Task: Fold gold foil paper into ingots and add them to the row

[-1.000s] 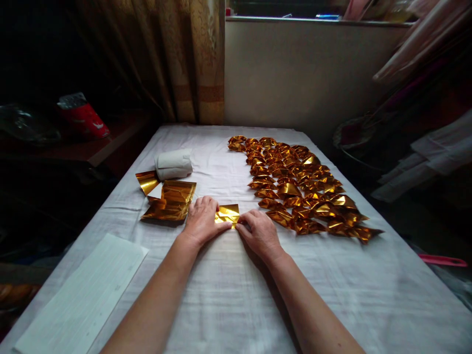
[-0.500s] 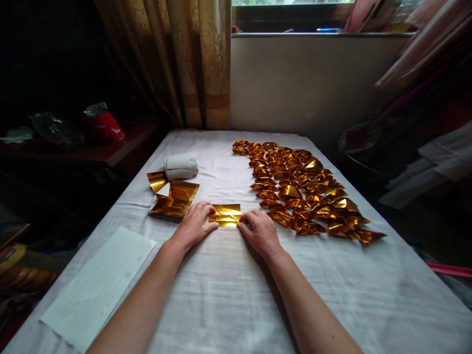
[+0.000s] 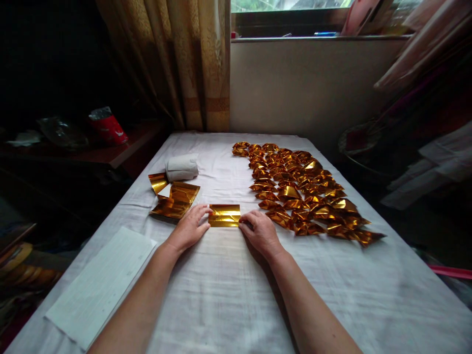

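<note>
A small folded rectangle of gold foil paper [image 3: 224, 216] lies flat on the white cloth, its creases running lengthwise. My left hand [image 3: 190, 227] rests at its left edge, thumb and fingers apart, the fingertips close to or touching the foil. At the right edge, my right hand [image 3: 261, 231] has thumb and curled fingers pinched on the lower corner. Left of my left hand lie loose gold foil sheets [image 3: 177, 199], partly bent up. Many folded gold foil pieces [image 3: 291, 191], shaped like ingots, stand in rows on the right.
A white roll [image 3: 182, 167] sits behind the loose sheets. A pale paper sheet [image 3: 101, 285] lies beside my left forearm. The table's white cloth [image 3: 217, 295] spreads beneath. Beyond its left edge is a dark shelf with a red packet [image 3: 108, 129]. A curtain [image 3: 188, 64] hangs behind.
My left hand has drawn back slightly to the left, uncovering more of the foil's left end, and its fingers have spread. My right hand stays at the right edge.
</note>
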The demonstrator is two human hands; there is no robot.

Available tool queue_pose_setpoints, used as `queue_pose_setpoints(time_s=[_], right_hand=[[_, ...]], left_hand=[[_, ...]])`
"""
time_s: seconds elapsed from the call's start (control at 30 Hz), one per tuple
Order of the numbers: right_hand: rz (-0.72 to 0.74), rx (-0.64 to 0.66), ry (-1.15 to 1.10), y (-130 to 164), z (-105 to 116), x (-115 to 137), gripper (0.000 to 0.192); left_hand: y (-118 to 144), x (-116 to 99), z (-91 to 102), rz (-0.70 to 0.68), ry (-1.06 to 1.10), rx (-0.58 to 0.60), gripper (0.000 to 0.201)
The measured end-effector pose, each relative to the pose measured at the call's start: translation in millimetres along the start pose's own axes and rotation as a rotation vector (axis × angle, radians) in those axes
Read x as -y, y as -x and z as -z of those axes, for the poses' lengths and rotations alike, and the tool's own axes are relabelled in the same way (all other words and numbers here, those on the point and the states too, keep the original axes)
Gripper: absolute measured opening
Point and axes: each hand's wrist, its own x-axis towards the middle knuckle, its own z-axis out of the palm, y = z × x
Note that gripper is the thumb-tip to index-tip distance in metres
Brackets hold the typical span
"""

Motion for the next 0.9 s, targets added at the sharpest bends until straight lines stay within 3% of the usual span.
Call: queue_pose_setpoints(time_s=[0.17, 0.27, 0.37, 0.57, 0.77, 0.9], right_hand=[[0.003, -0.007, -0.018, 0.3, -1.0, -0.5, 0.005], [0.016, -0.041, -0.043, 0.9, -1.9, -2.0, 0.009], [0.027, -0.074, -0.072, 1.7, -2.4, -3.5, 0.013], [-0.011, -0.12, -0.12, 1.3, -4.8, -5.2, 0.015], [-0.043, -0.158, -0.154, -0.2, -5.7, -6.3, 0.02], [-0.022, -0.111, -0.129, 0.4, -3.5, 1.3, 0.025]], left_hand=[[8.9, -24.9, -7.8, -0.076, -0.076, -0.139, 0.031], [11.9, -46.8, -17.3, -0.13, -0.141, -0.108, 0.027], [10.4, -57.8, -23.3, -0.081, -0.188, -0.094, 0.026], [4.9, -55.4, -20.9, -0.062, -0.274, -0.067, 0.016], [4.1, -51.3, -23.6, -0.095, -0.294, -0.121, 0.018], [4.0, -47.3, -26.3, -0.107, -0.261, -0.164, 0.022]])
